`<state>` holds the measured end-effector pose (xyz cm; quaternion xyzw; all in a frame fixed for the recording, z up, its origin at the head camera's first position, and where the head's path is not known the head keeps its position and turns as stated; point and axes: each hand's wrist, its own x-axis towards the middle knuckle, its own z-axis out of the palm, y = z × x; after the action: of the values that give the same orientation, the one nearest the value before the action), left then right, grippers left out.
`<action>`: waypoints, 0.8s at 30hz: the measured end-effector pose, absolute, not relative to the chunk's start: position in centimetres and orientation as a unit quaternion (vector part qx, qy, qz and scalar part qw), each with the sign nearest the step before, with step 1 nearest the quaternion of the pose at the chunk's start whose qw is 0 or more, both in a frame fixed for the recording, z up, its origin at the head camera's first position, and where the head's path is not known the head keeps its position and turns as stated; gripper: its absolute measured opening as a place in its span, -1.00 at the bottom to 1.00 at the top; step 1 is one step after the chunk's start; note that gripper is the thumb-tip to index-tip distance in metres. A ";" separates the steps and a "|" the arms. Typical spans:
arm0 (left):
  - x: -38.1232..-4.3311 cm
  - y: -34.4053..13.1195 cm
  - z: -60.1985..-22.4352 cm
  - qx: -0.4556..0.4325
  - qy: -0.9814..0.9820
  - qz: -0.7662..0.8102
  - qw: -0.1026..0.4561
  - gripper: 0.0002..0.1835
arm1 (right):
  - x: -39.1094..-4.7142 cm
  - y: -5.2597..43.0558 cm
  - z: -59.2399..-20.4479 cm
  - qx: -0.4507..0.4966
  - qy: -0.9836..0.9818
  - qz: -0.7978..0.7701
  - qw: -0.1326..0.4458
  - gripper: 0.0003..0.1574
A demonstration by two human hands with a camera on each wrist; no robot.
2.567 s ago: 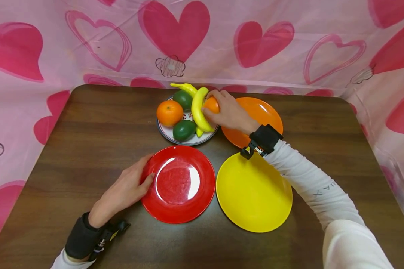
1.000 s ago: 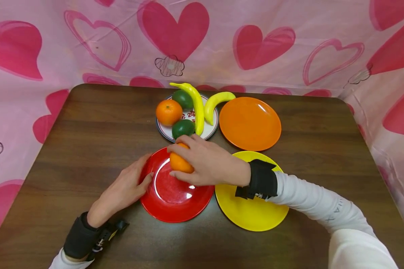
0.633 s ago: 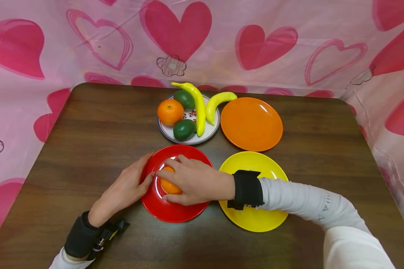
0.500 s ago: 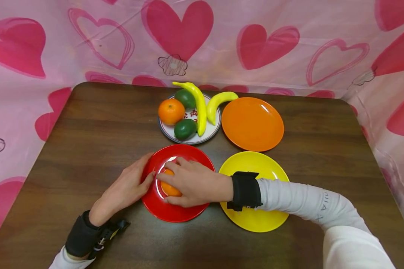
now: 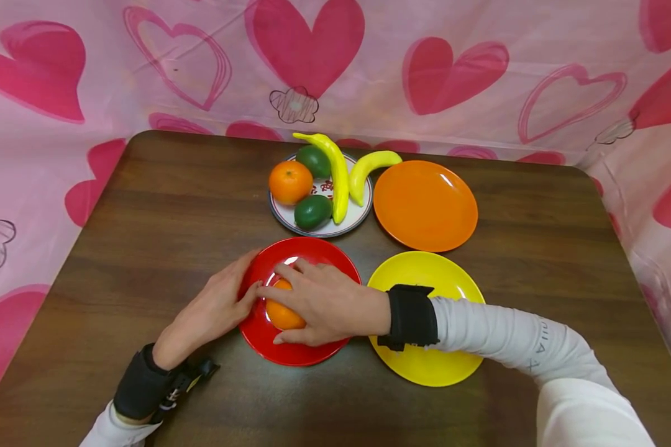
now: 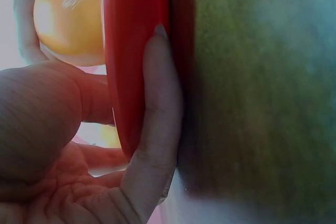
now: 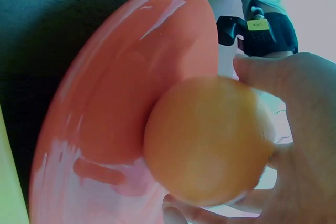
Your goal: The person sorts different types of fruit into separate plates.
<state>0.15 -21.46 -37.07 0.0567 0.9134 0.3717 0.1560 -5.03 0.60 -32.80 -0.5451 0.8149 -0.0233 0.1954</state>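
Observation:
My right hand [image 5: 330,304] has its fingers and thumb around an orange [image 5: 284,312], which sits on the red plate [image 5: 296,354]. Seen from the right wrist, the orange [image 7: 210,140] rests against the plate's glossy inner face, with fingertips curving past its lower side and the thumb at its upper side. My left hand [image 5: 215,304] pinches the left rim of the red plate. In the left wrist view, the thumb lies on the upper face and a finger [image 6: 160,93] runs along the outer underside of the plate [image 6: 126,51]. The right hand covers part of the orange.
Behind the red plate, a white patterned plate [image 5: 346,220] bears another orange [image 5: 291,182], two green fruits [image 5: 313,212] and two bananas [image 5: 340,186]. An orange plate [image 5: 425,205] stands at the back right. A yellow plate [image 5: 430,372] lies under the right forearm.
My right hand has carried the orange from the patterned plate forward onto the red plate. One banana now leans at the patterned plate's right rim. The left hand has stayed on the red plate.

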 end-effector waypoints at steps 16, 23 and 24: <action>0.3 -21.2 -37.1 0.059 0.919 0.359 0.149 -0.24 | -13.3 0.5 -30.8 -0.459 0.877 -0.140 0.005 -0.18; 0.0 -20.8 -37.0 0.040 0.921 0.353 0.160 -0.22 | -18.0 -1.2 -32.0 -0.426 0.896 -0.119 -0.023 -0.17; 0.0 -20.8 -37.0 0.038 0.921 0.352 0.161 -0.22 | -18.3 -1.5 -32.2 -0.424 0.898 -0.116 -0.014 -0.17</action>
<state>0.01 -20.82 -36.99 0.0383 0.9212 0.3520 0.1611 -18.30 -1.46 -32.16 -0.4242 0.8980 -0.1159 -0.0138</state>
